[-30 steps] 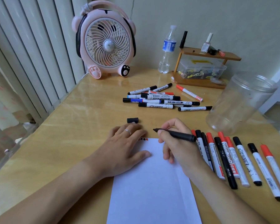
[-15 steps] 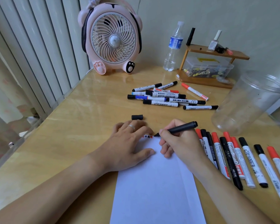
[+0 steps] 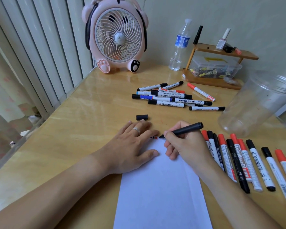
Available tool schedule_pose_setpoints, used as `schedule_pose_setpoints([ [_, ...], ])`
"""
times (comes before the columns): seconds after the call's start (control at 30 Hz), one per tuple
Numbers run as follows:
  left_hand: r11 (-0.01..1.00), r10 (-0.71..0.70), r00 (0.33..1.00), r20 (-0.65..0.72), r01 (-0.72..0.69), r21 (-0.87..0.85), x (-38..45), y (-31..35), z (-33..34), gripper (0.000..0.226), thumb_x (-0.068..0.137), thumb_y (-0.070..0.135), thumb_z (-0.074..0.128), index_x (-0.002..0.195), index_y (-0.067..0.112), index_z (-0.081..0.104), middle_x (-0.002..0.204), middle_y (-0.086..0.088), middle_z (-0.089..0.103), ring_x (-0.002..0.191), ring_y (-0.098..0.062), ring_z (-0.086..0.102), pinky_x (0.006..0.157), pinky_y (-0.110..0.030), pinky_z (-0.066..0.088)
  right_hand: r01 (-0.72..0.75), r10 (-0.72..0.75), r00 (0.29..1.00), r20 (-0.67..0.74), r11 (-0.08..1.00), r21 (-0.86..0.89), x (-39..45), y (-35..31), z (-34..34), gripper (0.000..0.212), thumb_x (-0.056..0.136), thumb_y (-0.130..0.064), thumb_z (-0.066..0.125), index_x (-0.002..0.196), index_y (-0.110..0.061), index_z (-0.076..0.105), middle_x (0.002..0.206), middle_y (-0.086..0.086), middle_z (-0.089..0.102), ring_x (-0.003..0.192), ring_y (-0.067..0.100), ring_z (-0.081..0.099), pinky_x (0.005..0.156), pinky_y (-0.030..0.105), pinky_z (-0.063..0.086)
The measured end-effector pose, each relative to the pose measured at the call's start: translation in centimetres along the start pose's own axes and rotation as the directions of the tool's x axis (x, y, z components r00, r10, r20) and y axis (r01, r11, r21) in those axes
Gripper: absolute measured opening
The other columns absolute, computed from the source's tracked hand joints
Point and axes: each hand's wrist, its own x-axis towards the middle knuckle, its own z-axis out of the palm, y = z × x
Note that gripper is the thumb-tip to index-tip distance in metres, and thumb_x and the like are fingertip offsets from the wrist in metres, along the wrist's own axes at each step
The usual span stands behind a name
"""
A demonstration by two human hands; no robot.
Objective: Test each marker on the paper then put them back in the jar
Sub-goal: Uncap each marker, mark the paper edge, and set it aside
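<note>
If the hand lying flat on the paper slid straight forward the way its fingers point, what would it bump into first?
Most likely the loose black cap, which lies on the table just past the fingertips of the left hand. Depth is hard to judge from one view, but nothing else shows between them; the pile of markers lies farther off.

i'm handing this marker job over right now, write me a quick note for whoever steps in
Right hand has a pen grip on the uncapped black marker, tip at the top edge of the white paper sheet.
Left hand rests flat, holding the paper's top left corner.
The marker's loose black cap lies just beyond the left hand.
Small red and black marks show at the paper's top edge.
Clear plastic jar holds no markers.
Left: the far marker pile, then jar everything, including the marker row at right.
</note>
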Motion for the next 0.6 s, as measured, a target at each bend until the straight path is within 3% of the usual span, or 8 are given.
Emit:
schedule_pose_setpoints([
  [0.17, 1.000, -0.008, 1.000, 0.030, 0.008, 0.017, -0.03, -0.03, 0.03, 0.067, 0.094, 0.074, 0.018, 0.155, 0.046, 0.020, 0.169, 0.010, 0.008, 0.156, -0.006, -0.010, 0.128, -0.038, -0.003, 0.002, -0.002, 1.000, -0.007, 1.000, 0.004, -0.10, 0.11, -0.09, 0.015, 0.095, -0.007, 0.068, 0.089, 0.001, 0.057, 0.067, 0.019, 0.068, 0.051, 0.032, 0.063, 0.048, 0.035, 0.049],
  [0.6, 1.000, -0.008, 0.999, 0.038, 0.007, 0.014, 0.04, 0.08, -0.11, 0.069, 0.092, 0.076, 0.015, 0.154, 0.047, 0.021, 0.169, 0.009, 0.011, 0.157, -0.007, -0.004, 0.128, -0.037, -0.003, 0.010, -0.010, 1.000, -0.010, 1.000, -0.015, -0.17, 0.02, 0.08, 0.014, 0.096, -0.009, 0.068, 0.089, -0.001, 0.058, 0.068, 0.019, 0.069, 0.052, 0.033, 0.064, 0.049, 0.035, 0.050],
])
